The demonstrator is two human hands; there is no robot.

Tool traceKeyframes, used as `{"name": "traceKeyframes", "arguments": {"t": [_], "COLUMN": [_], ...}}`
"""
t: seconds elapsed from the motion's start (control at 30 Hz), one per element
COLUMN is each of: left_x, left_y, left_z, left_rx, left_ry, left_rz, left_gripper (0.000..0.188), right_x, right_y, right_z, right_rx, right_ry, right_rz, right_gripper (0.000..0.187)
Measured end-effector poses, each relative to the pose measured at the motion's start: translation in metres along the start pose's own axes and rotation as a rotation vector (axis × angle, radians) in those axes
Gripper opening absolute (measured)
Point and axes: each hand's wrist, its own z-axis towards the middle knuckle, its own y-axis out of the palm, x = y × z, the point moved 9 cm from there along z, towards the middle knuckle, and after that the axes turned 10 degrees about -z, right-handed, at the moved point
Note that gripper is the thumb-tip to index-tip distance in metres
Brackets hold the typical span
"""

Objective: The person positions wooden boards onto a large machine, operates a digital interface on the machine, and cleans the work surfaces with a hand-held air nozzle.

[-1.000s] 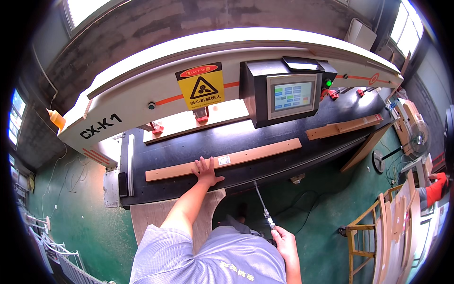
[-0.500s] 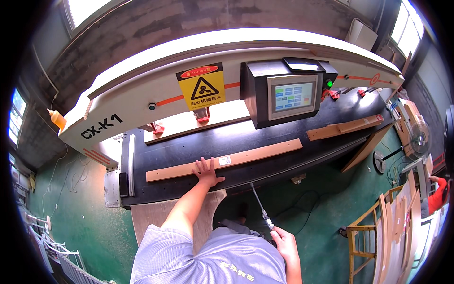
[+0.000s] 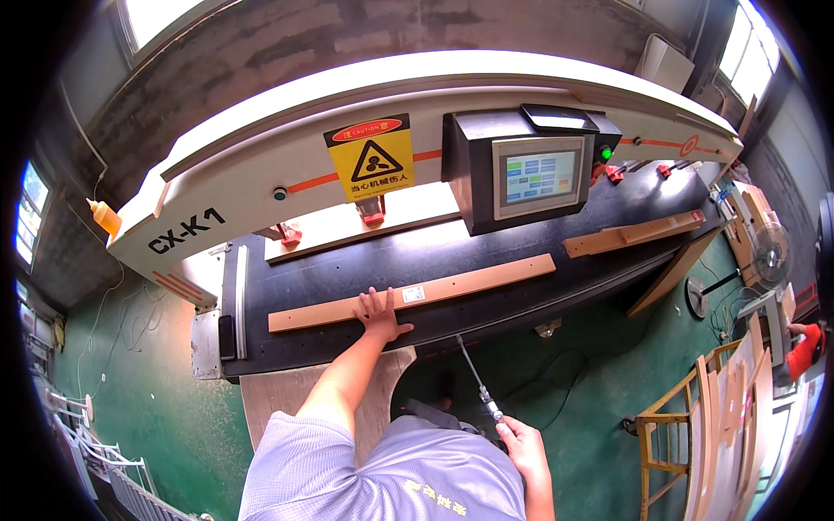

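Note:
My left hand (image 3: 378, 314) lies flat with spread fingers on a long wooden strip (image 3: 478, 279), pressing near its lower edge. The strip has a small white label (image 3: 413, 294) just right of my fingers and a few dark holes. It rests on the black machine table (image 3: 347, 261). Closed around the grip end of a slim air blow gun (image 3: 488, 402) is my right hand (image 3: 523, 441), low and right of my body. The gun's long thin tube points up and left, its tip by the table's front edge, apart from the strip.
A white machine beam (image 3: 252, 165) with a control screen (image 3: 539, 178) spans above the table. Two joined strips (image 3: 634, 234) lie at the right, a pale board (image 3: 304, 246) under red clamps behind. Boards lean on a yellow rack (image 3: 651, 451); a person's red sleeve (image 3: 806, 352) is beyond.
The person in red at the far right has shifted slightly. The blow gun's tip has moved a little to the left; my left hand and the strip stay in place.

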Motion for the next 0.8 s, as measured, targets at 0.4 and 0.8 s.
{"name": "traceKeyframes", "arguments": {"t": [0.4,0.8], "left_x": [-0.0029,-0.0036], "left_y": [0.0028,0.0045], "left_z": [0.0026,0.0048], "left_rx": [0.002,0.034], "left_ry": [-0.003,0.019], "left_rz": [0.01,-0.002], "left_gripper": [0.134,0.135], "right_x": [0.0008,-0.0044], "right_y": [0.0013,-0.0017], "right_z": [-0.0001,0.0011], "right_rx": [-0.028,-0.047], "right_ry": [0.025,0.025], "right_rz": [-0.002,0.011], "right_gripper": [0.039,0.038]}}
